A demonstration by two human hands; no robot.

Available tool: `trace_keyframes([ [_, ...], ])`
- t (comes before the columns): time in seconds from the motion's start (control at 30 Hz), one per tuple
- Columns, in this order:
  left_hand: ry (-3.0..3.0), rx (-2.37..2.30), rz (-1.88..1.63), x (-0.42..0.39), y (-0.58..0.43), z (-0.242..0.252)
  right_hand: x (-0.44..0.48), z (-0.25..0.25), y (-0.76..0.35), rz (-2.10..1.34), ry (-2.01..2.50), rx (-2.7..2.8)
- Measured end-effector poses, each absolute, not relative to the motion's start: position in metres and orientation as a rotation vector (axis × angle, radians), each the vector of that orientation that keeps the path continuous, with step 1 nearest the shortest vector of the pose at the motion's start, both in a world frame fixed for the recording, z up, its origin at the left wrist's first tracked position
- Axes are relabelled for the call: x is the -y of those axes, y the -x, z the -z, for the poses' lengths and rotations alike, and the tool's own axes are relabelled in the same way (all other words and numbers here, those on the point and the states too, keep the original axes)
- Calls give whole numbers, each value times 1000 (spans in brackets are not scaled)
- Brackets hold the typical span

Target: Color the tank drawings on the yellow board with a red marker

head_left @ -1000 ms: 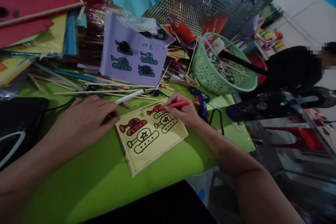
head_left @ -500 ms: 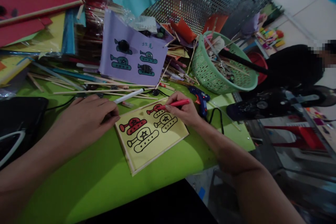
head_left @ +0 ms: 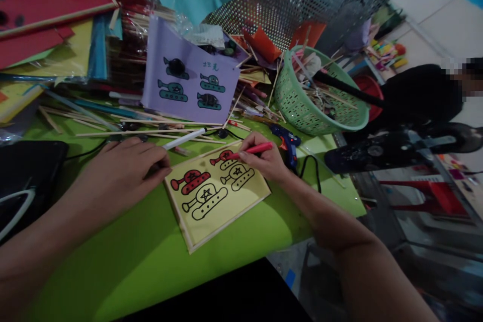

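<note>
Colouring work on the yellow board (head_left: 222, 216), which lies flat on the green worktop (head_left: 132, 261) between the two hands, turned at an angle to the near edge.

Four tank outlines are drawn on the board. We count one tank (head_left: 189, 181), upper left, as filled red all over. The far tank (head_left: 222, 157) is red on the turret and gun; its tracks look bare. The other two, the near tank (head_left: 206, 203) and the right-hand tank (head_left: 238, 177), are black outline only. We judge the work at less than half done.

The right hand (head_left: 264, 161) has its fingers closed round a red marker (head_left: 254, 150) in a writing grip, the tip down at the far tank.

The left hand (head_left: 121, 176) rests palm down at the board's left corner, fingers loosely curled and touching its edge. A white pen (head_left: 186, 138) sticks out from beside them; we cannot tell whether it is gripped or merely lying there.

Behind the board are a purple sheet (head_left: 188, 80) with four coloured tanks, a blue glue gun (head_left: 287, 141), a green basket (head_left: 302, 105) and loose wooden sticks.
</note>
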State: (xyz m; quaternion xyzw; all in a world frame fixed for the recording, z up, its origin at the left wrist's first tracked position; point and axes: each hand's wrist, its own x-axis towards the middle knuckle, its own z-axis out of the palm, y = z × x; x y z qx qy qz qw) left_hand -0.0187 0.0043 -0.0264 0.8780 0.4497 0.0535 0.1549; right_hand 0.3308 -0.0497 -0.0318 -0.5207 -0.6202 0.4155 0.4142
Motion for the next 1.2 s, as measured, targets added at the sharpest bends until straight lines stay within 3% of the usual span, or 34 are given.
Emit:
trace_keyframes([
  [1.2, -2473, -1270, -194, -5, 21, 29, 49, 32, -330, -1025, 1265, 1577],
])
